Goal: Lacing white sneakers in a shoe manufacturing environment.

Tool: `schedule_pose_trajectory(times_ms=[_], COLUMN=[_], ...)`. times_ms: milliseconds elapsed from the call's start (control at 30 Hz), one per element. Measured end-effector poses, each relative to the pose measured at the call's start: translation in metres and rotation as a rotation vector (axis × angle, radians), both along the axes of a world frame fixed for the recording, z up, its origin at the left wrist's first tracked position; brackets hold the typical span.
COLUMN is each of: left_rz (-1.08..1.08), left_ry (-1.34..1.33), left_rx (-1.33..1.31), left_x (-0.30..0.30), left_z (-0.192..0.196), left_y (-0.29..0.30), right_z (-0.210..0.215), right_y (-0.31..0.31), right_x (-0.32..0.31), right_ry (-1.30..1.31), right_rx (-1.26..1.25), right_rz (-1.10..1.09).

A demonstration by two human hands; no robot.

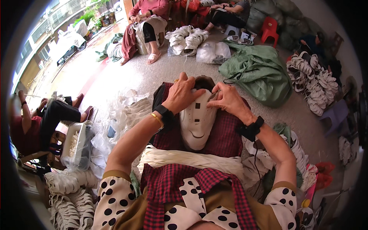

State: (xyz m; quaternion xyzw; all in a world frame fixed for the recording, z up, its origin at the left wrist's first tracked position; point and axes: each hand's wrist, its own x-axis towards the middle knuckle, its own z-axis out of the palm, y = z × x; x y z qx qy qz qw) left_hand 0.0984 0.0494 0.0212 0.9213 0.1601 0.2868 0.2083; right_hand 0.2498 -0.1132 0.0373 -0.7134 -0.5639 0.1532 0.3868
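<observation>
A white shoe [196, 128] lies on my lap over a dark red checked cloth, its toe toward me and its dark-lined opening away from me. My left hand [183, 94] grips its left side near the opening, thumb across the top. At the right edge of the opening my right hand [229, 100] is closed, thumb and forefinger pinched together; what sits between the fingertips is too small to make out. A thick bundle of cream shoelaces [191, 160] stretches across my lap, between the shoe's toe and my body.
White shoe pieces [71, 182] are stacked at lower left, beside a clear plastic tub [76, 143]. Right of centre lies a green sack [260, 71]; more shoes [312, 82] are heaped beyond it. Other people sit at the left and far side, near a red stool [270, 30].
</observation>
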Motion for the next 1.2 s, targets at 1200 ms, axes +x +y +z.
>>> schedule_pose_trajectory(times_ms=[1200], left_rz=[-0.457], left_ry=[0.346], left_rx=[-0.331], left_x=[-0.129], left_z=[0.026], left_y=[-0.037], right_z=[-0.045], right_y=[-0.067], right_x=[-0.111], right_ry=[0.290], right_rx=[-0.227], right_rz=[0.313])
